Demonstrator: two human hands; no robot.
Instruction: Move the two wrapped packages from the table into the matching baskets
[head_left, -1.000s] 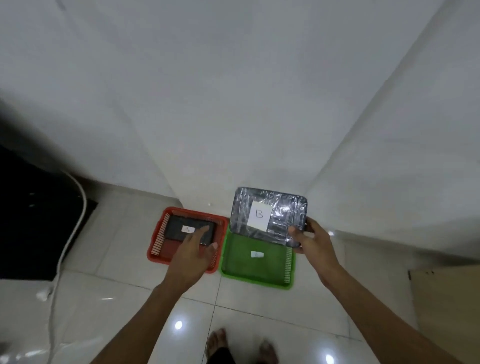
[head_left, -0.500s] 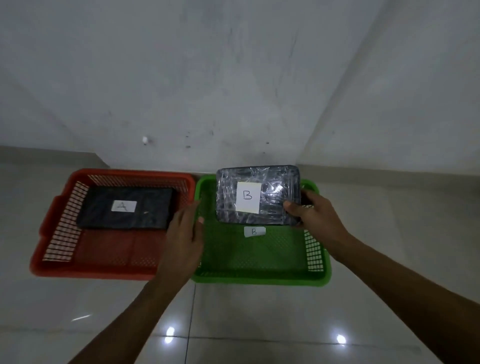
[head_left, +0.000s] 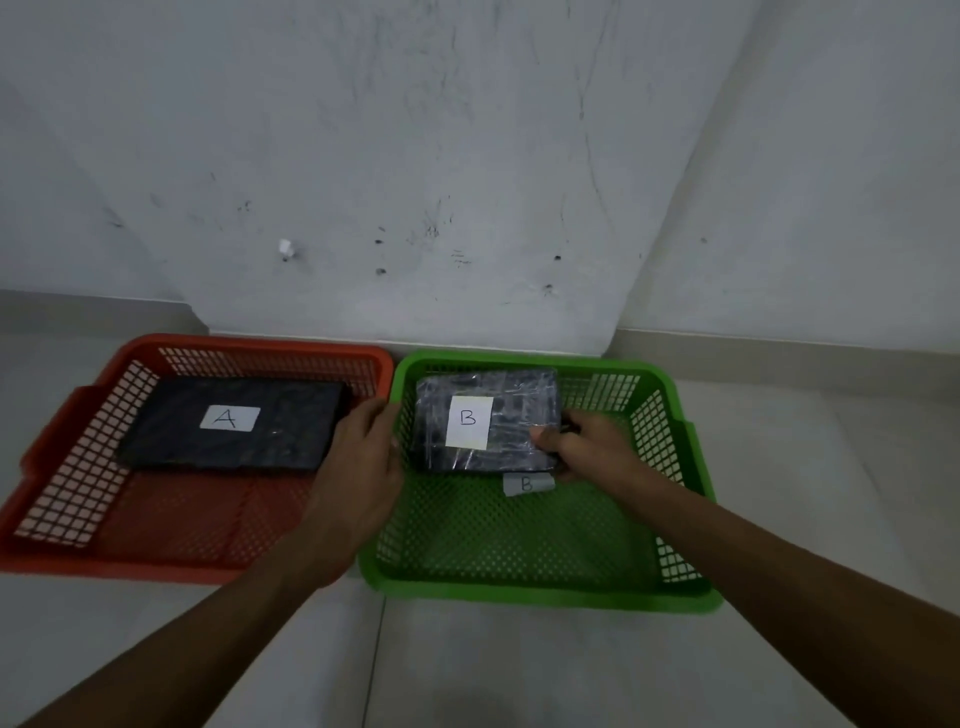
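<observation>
A dark wrapped package with a white label "A" (head_left: 231, 426) lies flat in the red basket (head_left: 67, 457) on the left. A second package in shiny wrap, labelled "B" (head_left: 483, 415), sits low inside the green basket (head_left: 675, 519) at its far side, above a small "B" tag (head_left: 527, 484) on the basket floor. My right hand (head_left: 587, 447) grips this package at its right edge. My left hand (head_left: 358, 467) hovers over the two baskets' adjoining rims, fingers apart, holding nothing.
Both baskets stand side by side on a pale tiled floor against a scuffed white wall that forms a corner behind the green basket. Bare tiles lie in front of the baskets and to the right.
The view has come closer to the baskets. My right hand has lowered package B deeper into the green basket. My left hand stays at the rims between the baskets.
</observation>
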